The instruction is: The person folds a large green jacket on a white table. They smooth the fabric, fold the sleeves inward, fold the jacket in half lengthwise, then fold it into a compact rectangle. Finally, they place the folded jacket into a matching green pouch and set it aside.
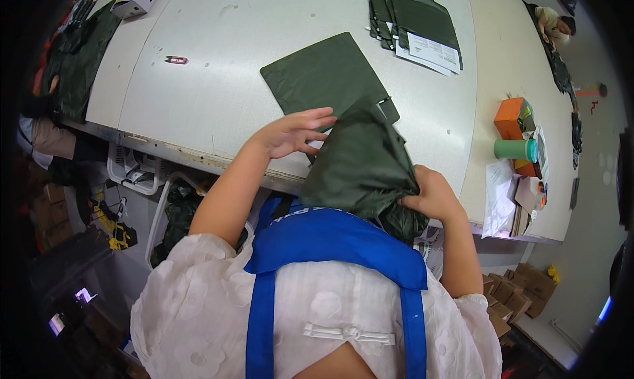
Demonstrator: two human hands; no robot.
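Observation:
A dark green plastic garment bag point(360, 158) is bunched up in front of my chest, over the table's near edge. My right hand point(432, 193) grips its crumpled right side, fingers closed on the plastic. My left hand point(295, 133) is at the bag's left side, fingers spread and slightly curved, the fingertips close to or touching it; I cannot tell which. Beyond the bag, a flat dark green package point(323, 72) lies on the white table point(224, 75), its near corner partly covered by the bag.
Stacked green packages point(422, 16) with white paper labels lie at the far right. A small red cutter point(176, 60) rests on the left. Right are an orange box point(512, 118), a green cylinder point(515, 149) and papers point(500, 197). White baskets point(162, 214) stand below the edge. Other people are at both sides.

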